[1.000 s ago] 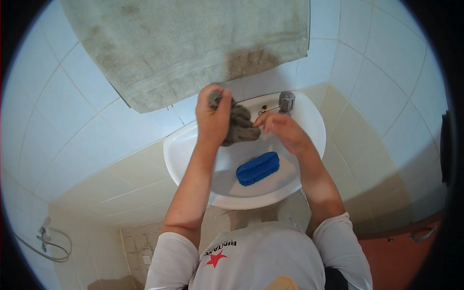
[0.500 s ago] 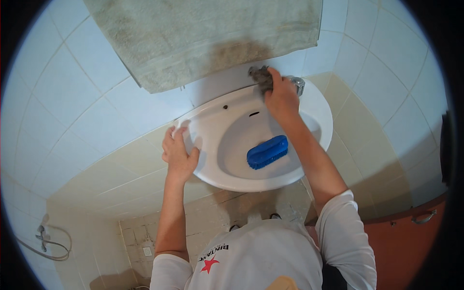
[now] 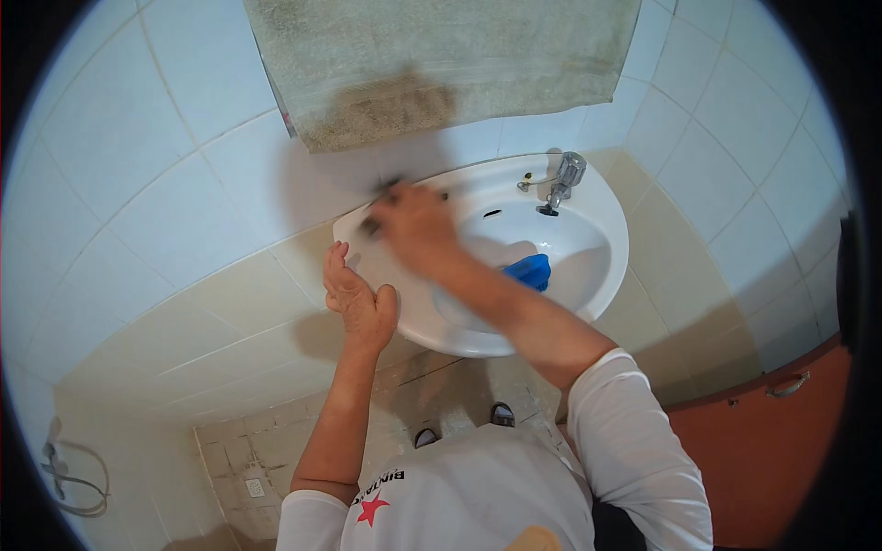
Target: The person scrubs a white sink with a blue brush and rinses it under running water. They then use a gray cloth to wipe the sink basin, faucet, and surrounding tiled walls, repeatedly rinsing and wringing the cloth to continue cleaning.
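Observation:
A white washbasin (image 3: 464, 343) is fixed to the tiled wall in front of me. My right hand (image 3: 421, 230) is at its back left rim, closed around a crumpled dark grey wad (image 3: 371, 226); motion blur hides whether it is a rag or a scouring pad. At the basin's left edge rests my left hand (image 3: 364, 310), fingers extended and thumb apart, holding nothing. Inside the bowl lies a blue scrub brush (image 3: 530, 272), partly hidden by my right forearm.
A chrome tap (image 3: 570, 171) stands at the basin's back right. Above hangs a beige towel (image 3: 514, 64). A reddish cabinet (image 3: 749, 459) with a metal handle is at lower right, and a shower hose (image 3: 87, 477) hangs at lower left.
My right hand has swept left with the grey wad, from beside the tap to the back left rim. The left hand stays by the left edge. The view has shifted slightly.

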Demonstrator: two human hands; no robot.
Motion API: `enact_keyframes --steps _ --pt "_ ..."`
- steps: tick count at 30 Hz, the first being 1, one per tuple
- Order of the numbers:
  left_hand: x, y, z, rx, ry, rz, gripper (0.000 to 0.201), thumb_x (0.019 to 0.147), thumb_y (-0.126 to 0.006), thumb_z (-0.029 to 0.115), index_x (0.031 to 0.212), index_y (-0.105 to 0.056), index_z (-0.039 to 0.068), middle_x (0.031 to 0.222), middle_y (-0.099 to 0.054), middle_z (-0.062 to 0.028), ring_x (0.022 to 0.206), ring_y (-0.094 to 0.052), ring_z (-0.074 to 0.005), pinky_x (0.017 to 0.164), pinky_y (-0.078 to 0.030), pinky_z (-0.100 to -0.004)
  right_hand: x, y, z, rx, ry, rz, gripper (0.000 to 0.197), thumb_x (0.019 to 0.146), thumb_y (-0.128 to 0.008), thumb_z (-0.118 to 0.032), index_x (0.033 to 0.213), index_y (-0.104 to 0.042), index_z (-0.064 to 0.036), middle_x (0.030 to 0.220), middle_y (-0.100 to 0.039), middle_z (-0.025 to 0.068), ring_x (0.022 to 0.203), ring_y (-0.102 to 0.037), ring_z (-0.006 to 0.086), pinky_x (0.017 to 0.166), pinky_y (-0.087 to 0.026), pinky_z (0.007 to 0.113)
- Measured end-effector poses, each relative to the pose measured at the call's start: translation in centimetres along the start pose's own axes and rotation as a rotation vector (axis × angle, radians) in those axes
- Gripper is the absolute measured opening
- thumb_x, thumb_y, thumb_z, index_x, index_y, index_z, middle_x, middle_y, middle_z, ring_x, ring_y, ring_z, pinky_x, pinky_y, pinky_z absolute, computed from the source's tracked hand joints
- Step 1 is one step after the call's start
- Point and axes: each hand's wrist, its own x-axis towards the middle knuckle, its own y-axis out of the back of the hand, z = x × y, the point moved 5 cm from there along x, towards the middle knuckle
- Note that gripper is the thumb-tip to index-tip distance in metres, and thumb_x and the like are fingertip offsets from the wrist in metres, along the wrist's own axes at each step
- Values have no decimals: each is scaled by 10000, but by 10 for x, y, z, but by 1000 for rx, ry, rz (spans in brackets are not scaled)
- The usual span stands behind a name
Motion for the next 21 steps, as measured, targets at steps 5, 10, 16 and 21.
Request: enact_keyframes --steps 5,10,16,21 --pt "-3 8 -7 23 -25 36 818 665 -531 97 1406 -194 12 1441 -256 -248 1333 -250 -400 1058 -123 -542 -6 13 -23 25 44 -107 223 741 -675 -173 953 -676 -241 1189 -554 75 998 -537 315 795 -461 457" --pt "-6 2 -10 3 -66 62 821 666 -535 103 1401 -183 2 1435 -244 -269 1333 -251 -408 1070 -114 -542 -23 48 72 -184 -147 -99 186 741 -665 -222 925 -688 -238 1140 -562 61 1000 -534 315 737 -472 493" --pt "-5 5 -3 -10 13 50 811 673 -522 108 1396 -173 -3 1460 -200 -272 1346 -233 -411 1076 -106 -545 -25 41 29 -189 -184 -220 207 700 -676 -217 905 -690 -239 1092 -626 67 969 -568 302 756 -493 465" --pt "-5 3 -8 -12 -73 109 738 758 -513 144 1395 -173 -7 1465 -169 -301 1335 -238 -413 1050 -109 -568 -5 28 -41 67 159 -190 198 703 -671 -223 898 -686 -252 1086 -614 24 979 -559 261 760 -482 429"
